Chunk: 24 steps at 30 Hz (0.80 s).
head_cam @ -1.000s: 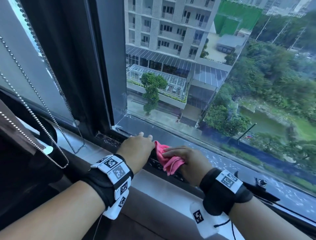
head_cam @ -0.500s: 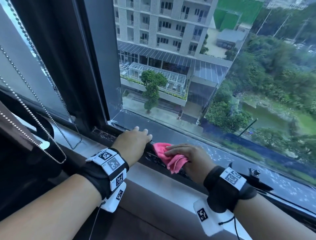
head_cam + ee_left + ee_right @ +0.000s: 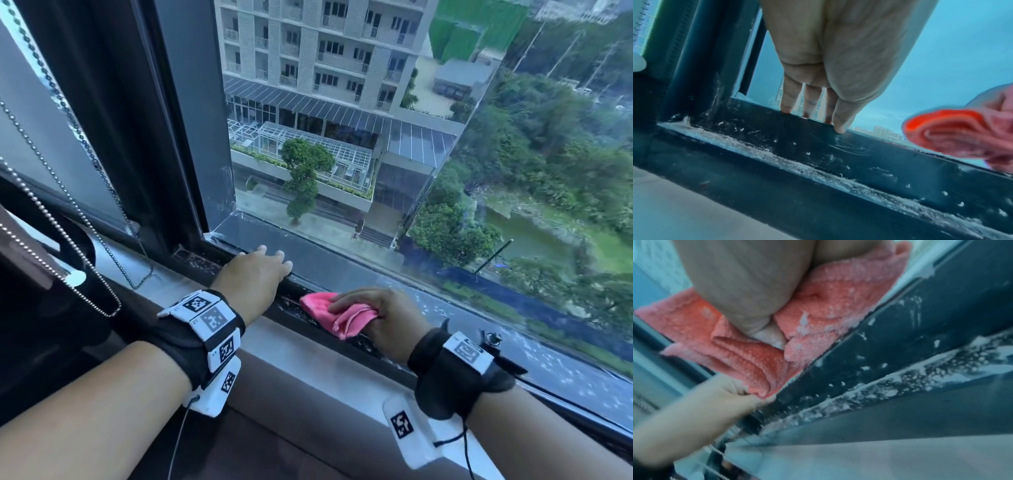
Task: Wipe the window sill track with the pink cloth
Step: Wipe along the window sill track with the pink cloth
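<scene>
A high window with a dark metal frame overlooks buildings and trees. In its gritty black sill track (image 3: 294,306) the right hand (image 3: 380,318) grips a bunched pink terry cloth (image 3: 337,315), while the left hand (image 3: 253,277) rests flat-fingered on the frame's lower rail (image 3: 838,146). Pale grit (image 3: 797,164) could simply be pushed along the track, or the loose folds might snag.

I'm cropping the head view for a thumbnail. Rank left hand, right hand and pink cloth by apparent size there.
1. Left hand and right hand: about alike, so I won't rank them.
2. Pink cloth: smallest, partly covered by the right hand.
</scene>
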### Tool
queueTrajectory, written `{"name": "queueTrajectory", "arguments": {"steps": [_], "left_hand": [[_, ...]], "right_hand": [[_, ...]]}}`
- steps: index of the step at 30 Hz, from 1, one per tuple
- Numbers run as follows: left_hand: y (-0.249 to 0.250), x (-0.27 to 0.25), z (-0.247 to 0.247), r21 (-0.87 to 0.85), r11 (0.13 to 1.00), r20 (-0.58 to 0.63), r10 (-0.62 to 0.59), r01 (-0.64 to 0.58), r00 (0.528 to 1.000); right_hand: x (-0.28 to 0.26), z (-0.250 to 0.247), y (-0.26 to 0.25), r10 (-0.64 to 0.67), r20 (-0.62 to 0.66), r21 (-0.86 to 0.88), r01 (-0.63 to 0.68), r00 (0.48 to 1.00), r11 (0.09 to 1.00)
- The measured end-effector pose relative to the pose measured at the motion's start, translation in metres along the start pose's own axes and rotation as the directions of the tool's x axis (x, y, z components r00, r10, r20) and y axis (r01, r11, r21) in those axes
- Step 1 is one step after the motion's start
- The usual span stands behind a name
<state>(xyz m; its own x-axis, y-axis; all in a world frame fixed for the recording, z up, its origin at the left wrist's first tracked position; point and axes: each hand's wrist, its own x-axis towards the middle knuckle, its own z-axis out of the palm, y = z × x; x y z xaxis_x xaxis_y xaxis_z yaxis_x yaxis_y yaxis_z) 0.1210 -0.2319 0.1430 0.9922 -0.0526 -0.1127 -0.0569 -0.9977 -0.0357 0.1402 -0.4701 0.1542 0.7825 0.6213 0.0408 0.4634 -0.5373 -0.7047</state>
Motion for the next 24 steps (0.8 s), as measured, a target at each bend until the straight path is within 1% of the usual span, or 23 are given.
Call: {"name": "queueTrajectory", "arguments": {"steps": [1,2,3,4,5,6,9,11,13,16,17,18,20,21,22,23,24], "left_hand": [[-0.001,0.000,-0.001,0.003,1.000,0.002,-0.003,0.003,1.000],[-0.001,0.000,-0.002,0.005,1.000,0.008,-0.004,0.004,1.000],[-0.003,0.001,-0.002,0.005,1.000,0.019,-0.009,0.009,1.000],[-0.003,0.001,-0.003,0.004,1.000,0.035,-0.016,0.016,0.999],[-0.004,0.001,-0.004,0.006,1.000,0.045,-0.021,0.021,0.999],[-0.005,0.001,-0.005,0.009,1.000,0.046,-0.025,0.025,0.999],[-0.006,0.002,-0.007,0.009,0.999,0.041,-0.033,0.033,0.999],[-0.003,0.001,-0.009,0.001,0.999,0.041,-0.044,0.044,0.998],[0.004,-0.001,-0.014,-0.002,0.999,0.018,-0.040,0.040,0.999],[0.028,-0.006,-0.018,-0.028,0.999,0.008,0.018,-0.018,1.000],[0.037,-0.006,-0.019,-0.041,0.999,0.012,0.037,-0.036,0.999],[0.044,-0.005,-0.020,-0.049,0.998,0.017,0.051,-0.050,0.999],[0.056,-0.003,-0.021,-0.047,0.996,0.037,0.074,-0.072,0.997],[0.059,0.000,-0.021,-0.049,0.995,0.050,0.086,-0.083,0.995],[0.063,0.002,-0.021,-0.051,0.994,0.064,0.098,-0.094,0.993],[0.066,0.003,-0.021,-0.049,0.993,0.072,0.108,-0.105,0.992],[0.068,0.005,-0.021,-0.039,0.993,0.076,0.116,-0.113,0.990]], "right_hand": [[-0.001,-0.006,-0.006,0.035,0.008,0.097,-0.035,0.999,0.995],[0.000,-0.012,-0.009,0.071,-0.014,0.174,-0.068,0.997,0.982],[0.004,-0.019,-0.007,0.107,-0.070,0.213,-0.089,0.992,0.973],[0.007,-0.025,-0.005,0.127,-0.155,0.199,-0.095,0.980,0.975],[0.011,-0.031,-0.002,0.131,-0.233,0.124,-0.105,0.964,0.987],[0.014,-0.035,0.001,0.124,-0.262,0.034,-0.119,0.957,0.992],[0.013,-0.027,0.004,0.162,-0.141,-0.164,-0.184,0.977,0.969],[0.005,-0.017,0.007,0.154,-0.116,-0.205,-0.176,0.981,0.963],[-0.004,-0.011,0.008,0.114,-0.096,-0.151,-0.127,0.989,0.980],[-0.010,-0.010,0.010,0.038,-0.079,-0.144,-0.049,0.996,0.988],[-0.010,-0.011,0.007,0.033,-0.065,-0.124,-0.041,0.997,0.991],[-0.009,-0.012,0.006,0.032,-0.048,-0.070,-0.036,0.998,0.997],[-0.008,-0.018,0.001,0.113,-0.005,0.091,-0.113,0.994,0.989],[-0.006,-0.024,-0.004,0.161,-0.003,0.155,-0.158,0.987,0.975],[-0.004,-0.031,-0.007,0.182,-0.041,0.203,-0.170,0.983,0.964],[-0.003,-0.039,-0.009,0.183,-0.111,0.189,-0.160,0.977,0.969],[-0.001,-0.048,-0.009,0.171,-0.205,0.101,-0.152,0.964,0.983]]}}
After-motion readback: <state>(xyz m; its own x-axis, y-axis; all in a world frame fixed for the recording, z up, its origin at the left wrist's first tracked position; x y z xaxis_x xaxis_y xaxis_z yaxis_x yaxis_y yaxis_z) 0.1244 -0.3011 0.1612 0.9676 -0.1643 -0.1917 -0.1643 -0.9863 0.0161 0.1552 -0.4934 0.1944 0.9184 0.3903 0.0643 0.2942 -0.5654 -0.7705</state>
